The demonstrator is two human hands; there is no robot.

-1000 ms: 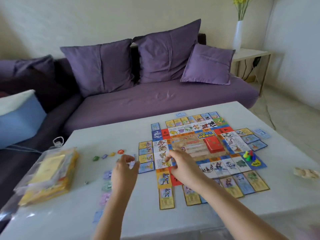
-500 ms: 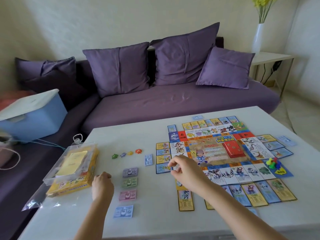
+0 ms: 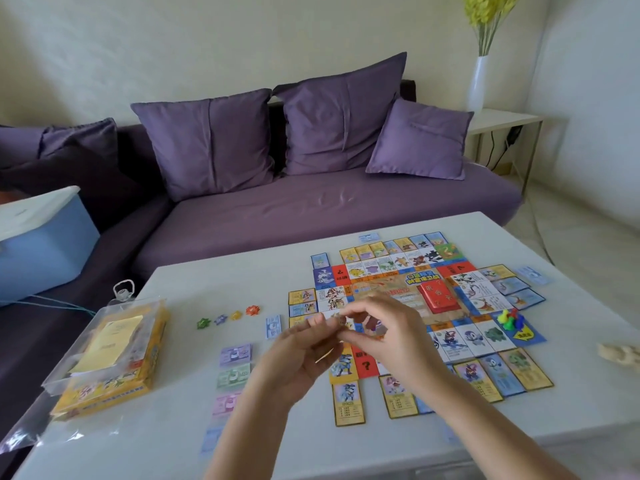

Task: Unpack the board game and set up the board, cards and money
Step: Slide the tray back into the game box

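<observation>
Head view: the board (image 3: 381,268) lies on the right half of the tabletop (image 3: 214,278), ringed by cards (image 3: 348,403), with a red deck (image 3: 438,297) on its middle. Money stacks (image 3: 235,355) sit toward the near edge, left of it. Above the board's near-left corner the left hand (image 3: 298,355) and right hand (image 3: 388,334) meet with fingertips curled together. It is too blurred to tell whether they pinch anything.

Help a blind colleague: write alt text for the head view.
The left hand and right hand meet fingertips above a colourful game board ringed with cards on a white table. Money stacks, four star tokens and the yellow game box lie to its left.
</observation>
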